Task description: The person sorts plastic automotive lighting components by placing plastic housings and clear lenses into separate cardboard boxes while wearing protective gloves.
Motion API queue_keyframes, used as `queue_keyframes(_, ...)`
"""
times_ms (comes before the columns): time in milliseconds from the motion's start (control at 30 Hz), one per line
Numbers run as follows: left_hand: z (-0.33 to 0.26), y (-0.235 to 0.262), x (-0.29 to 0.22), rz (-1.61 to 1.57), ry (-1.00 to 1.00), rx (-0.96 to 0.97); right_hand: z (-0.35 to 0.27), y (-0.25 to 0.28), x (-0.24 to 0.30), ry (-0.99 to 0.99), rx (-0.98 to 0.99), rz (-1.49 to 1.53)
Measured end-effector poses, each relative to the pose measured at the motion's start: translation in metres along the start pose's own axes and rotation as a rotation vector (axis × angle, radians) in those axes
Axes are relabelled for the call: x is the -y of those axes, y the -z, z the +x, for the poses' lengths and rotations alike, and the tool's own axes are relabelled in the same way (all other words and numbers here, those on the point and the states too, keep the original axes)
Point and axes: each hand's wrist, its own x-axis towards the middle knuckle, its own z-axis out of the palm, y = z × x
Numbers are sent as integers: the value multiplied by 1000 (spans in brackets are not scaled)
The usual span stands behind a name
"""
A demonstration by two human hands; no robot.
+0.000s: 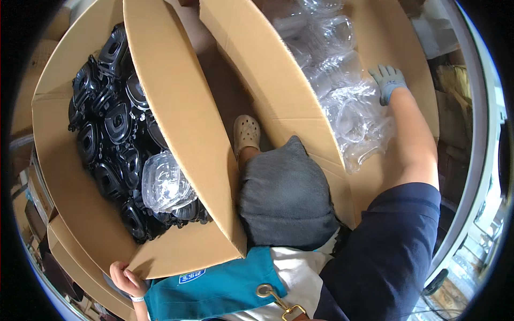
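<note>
Beige clog (246, 132) on floor betw. boxes, grey shorts (286, 195), teal apron (214, 289), brass clip (265, 291)

The gloved right hand (387, 81) reaches into the right cardboard box (278, 91), touching clear plastic containers (348, 115). The bare left hand (126, 279) grips the left cardboard box (176, 107), which holds black plastic parts (110, 134).

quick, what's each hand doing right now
Left hand: bare, fingers curled on the near edge of the cardboard box of black trays.
Right hand: grey glove, fingers spread on the clear plastic containers; not holding any.
</note>
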Motion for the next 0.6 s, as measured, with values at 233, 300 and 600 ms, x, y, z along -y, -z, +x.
queue_keyframes(233,-7,3,3,0,34,36,74,-60,33,193,30,-63)
queue_keyframes(300,0,-4,2,1,6,17,81,-57,35,151,30,-52)
queue_keyframes(600,-2,0,-1,0,13,-18,29,6,56,-117,385,99)
